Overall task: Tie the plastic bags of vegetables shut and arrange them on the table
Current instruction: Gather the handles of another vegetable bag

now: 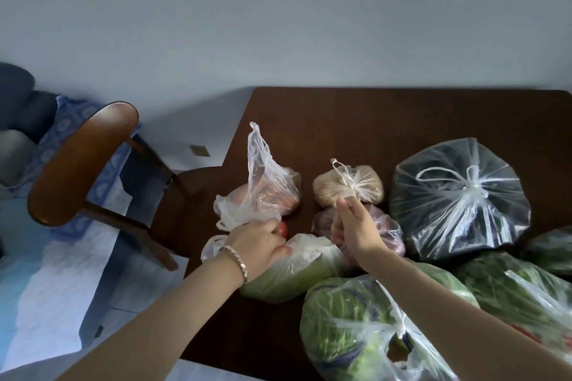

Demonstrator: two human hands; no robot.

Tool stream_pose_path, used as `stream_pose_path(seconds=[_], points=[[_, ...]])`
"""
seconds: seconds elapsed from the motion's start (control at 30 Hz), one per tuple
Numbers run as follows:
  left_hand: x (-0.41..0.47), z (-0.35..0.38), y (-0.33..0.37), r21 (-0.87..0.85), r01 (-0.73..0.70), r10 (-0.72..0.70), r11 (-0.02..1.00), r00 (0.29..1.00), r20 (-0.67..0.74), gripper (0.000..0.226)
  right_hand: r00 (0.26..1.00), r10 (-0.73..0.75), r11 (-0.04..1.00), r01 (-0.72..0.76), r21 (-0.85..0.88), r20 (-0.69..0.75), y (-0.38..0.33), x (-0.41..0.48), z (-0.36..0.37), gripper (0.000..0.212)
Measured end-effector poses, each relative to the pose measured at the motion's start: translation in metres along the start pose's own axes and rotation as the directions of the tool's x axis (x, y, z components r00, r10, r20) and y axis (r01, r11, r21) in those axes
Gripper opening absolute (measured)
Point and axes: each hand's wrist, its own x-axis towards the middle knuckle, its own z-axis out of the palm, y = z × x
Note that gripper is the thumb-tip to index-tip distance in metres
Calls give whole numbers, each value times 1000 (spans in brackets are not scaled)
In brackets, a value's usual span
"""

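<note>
On the dark wooden table (pixel 340 120), an untied clear bag of orange-red vegetables (pixel 269 192) stands with one handle sticking up. My left hand (pixel 263 241), with a bracelet at the wrist, grips the bag's bunched plastic at its near side. A red tomato (pixel 283 229) shows by my fingers. My right hand (pixel 353 226) hovers over a purple-toned bag (pixel 390 232), fingers curled and thumb up by the knot of a tied beige bag (pixel 346 185). Whether it holds anything is hidden.
A large tied dark bag (pixel 458 195) sits at the right. Nearer me lie a pale green bag (pixel 297 272), a tied cabbage bag (pixel 349 328) and leafy-green bags (pixel 520 288). A wooden chair (pixel 83 158) stands left of the table edge.
</note>
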Motion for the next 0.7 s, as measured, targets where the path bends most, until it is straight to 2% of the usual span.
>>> stream_pose_path(seconds=[0.03,0.1,0.17,0.23,0.27,0.3,0.33,0.4,0.43,0.47,0.5,0.53,0.57,0.6,0.7], points=[[1,3,-5,54,-29,26,998,998,53,68,1000,-4,998,3,-60,-5,3,1,-3,30],[2,9,-12,183,-83,48,980,982,184,39,998,-5,978,-8,-207,-60,13,7,-12,29],[0,13,-10,238,-116,53,964,965,256,26,994,-3,948,-32,-318,-106,21,10,-19,26],[-2,13,-2,116,-1,-22,993,981,192,28,990,-2,918,-54,-392,-141,21,11,-19,24],[-1,12,0,-53,106,-98,993,986,136,36,989,20,926,-74,-369,-149,20,12,-20,25],[0,11,2,-264,209,-188,942,977,100,41,988,43,945,-88,-315,-147,15,11,-20,27],[1,8,3,-484,267,-260,834,962,83,42,991,51,962,-82,-260,-124,9,11,-20,29],[5,-2,12,-816,260,-286,516,950,122,34,999,16,980,-23,-196,-37,-6,7,-17,29],[7,-8,19,-885,256,-246,389,955,168,28,1000,-26,984,28,-177,12,-15,4,-13,28],[9,-13,26,-904,261,-192,339,960,205,21,995,-81,981,91,-169,62,-22,2,-8,27],[11,-17,33,-895,274,-137,352,961,240,16,986,-133,973,149,-177,103,-27,-1,-2,27],[12,-17,40,-879,279,-113,386,960,255,20,977,-168,964,190,-184,129,-31,-3,3,26],[14,-15,44,-873,282,-131,398,959,250,27,971,-192,963,214,-164,142,-32,-4,6,26],[17,-13,45,-885,292,-167,362,955,247,30,973,-192,969,209,-130,132,-31,-4,7,25],[21,-9,37,-942,324,-295,89,912,286,34,994,-107,993,108,-57,21,-17,-3,-3,17]])
